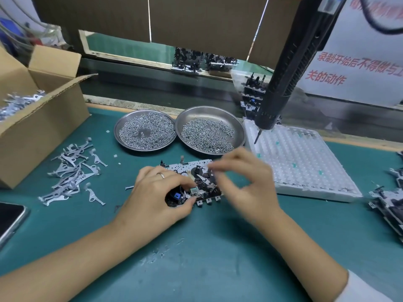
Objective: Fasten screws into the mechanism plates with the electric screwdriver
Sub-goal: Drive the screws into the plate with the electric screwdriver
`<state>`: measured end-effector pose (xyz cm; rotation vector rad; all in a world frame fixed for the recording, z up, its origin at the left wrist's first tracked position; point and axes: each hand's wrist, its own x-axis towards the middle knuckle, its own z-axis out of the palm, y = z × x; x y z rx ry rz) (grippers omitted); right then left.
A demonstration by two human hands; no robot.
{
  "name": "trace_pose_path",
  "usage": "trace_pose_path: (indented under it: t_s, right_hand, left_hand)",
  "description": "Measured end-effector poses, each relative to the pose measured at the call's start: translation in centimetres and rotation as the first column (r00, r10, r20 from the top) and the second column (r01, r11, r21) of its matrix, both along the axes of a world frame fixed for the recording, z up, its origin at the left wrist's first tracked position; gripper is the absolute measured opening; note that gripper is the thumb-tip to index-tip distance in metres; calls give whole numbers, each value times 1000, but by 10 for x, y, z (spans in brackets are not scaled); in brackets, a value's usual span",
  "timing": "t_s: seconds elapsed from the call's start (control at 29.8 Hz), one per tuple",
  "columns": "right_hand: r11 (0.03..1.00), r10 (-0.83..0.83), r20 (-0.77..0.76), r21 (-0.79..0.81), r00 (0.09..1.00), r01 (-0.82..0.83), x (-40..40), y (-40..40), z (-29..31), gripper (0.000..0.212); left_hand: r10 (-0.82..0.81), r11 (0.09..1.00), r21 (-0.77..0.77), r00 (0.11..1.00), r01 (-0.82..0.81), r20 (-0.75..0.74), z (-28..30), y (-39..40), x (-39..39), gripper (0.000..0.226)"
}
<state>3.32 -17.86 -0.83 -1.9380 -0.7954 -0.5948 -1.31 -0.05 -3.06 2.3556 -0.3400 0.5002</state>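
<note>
A mechanism plate (192, 168), grey metal with black parts, lies flat on the green mat in the middle. My left hand (157, 192) grips its near left corner, fingers curled over a black round part. My right hand (242, 177) hovers over the plate's right side, blurred, thumb and forefinger pinched together; whether a screw sits between them is not visible. The black electric screwdriver (283, 79) hangs untouched above the right, bit pointing down over the white tray. Two steel dishes of screws (145, 132) (208, 136) stand just behind the plate.
An open cardboard box (39, 118) of metal levers stands at left, with loose grey levers (72, 171) scattered beside it. A white dimpled foam tray (303, 166) lies at right. More mechanisms (388, 199) are stacked at the far right edge. A phone (11, 221) lies near left.
</note>
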Motion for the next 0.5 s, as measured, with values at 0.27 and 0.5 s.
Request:
trace_pose_path:
  t_s: [0.27,0.5]
  right_hand:
    - [869,-251,-134,406,958,285,45,-11,83,83]
    - [839,-22,-164,533,986,108,51,14,106,21]
  left_hand:
    - [5,997,-71,1000,-5,5,1,0,-1,22]
    - [11,995,-98,1000,-9,20,1,-3,0,21]
